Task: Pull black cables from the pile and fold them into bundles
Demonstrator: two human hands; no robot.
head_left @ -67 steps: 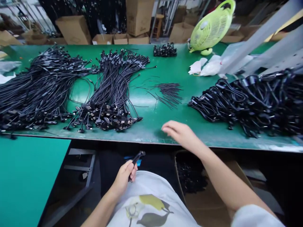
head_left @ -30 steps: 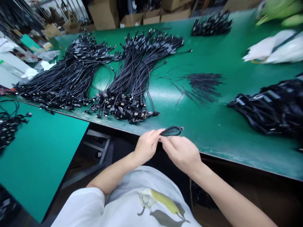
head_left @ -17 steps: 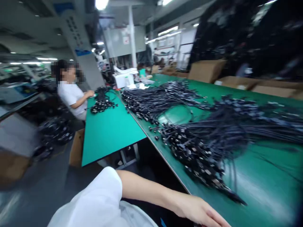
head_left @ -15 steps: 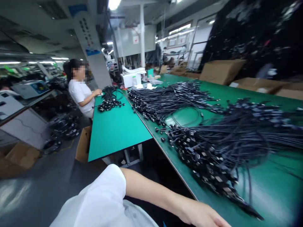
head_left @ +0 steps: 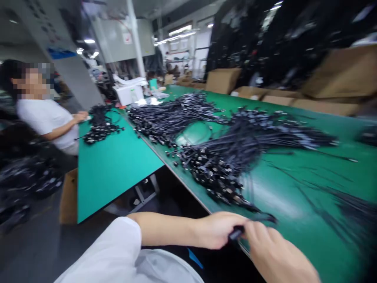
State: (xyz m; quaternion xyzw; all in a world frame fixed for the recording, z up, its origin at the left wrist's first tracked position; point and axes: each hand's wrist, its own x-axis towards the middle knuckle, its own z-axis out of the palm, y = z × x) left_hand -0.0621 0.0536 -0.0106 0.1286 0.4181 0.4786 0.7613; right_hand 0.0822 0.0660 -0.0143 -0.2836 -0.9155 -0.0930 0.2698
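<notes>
At the table's near edge, my left hand (head_left: 219, 230) is closed around a small black cable end (head_left: 236, 233), which pokes out below the fingers. My right hand (head_left: 272, 247) meets it from the right, fingers curled in against the same black piece. Motion blur and the fingers hide most of what they grip. Just beyond the hands lies a large pile of black cables (head_left: 218, 169), their metal-tipped connectors facing the table edge. Another bundle of black cables (head_left: 176, 112) lies farther back.
The long green table (head_left: 282, 196) carries more blurred cables (head_left: 353, 212) at right. A second green table (head_left: 118, 173) joins it at left, where a co-worker (head_left: 44, 114) sits by a cable heap (head_left: 100, 124). Cardboard boxes (head_left: 224, 80) line the far side.
The view has swung right. My left hand has come up from the bottom edge, and my right hand has entered the picture; both now meet at the black cable end.
</notes>
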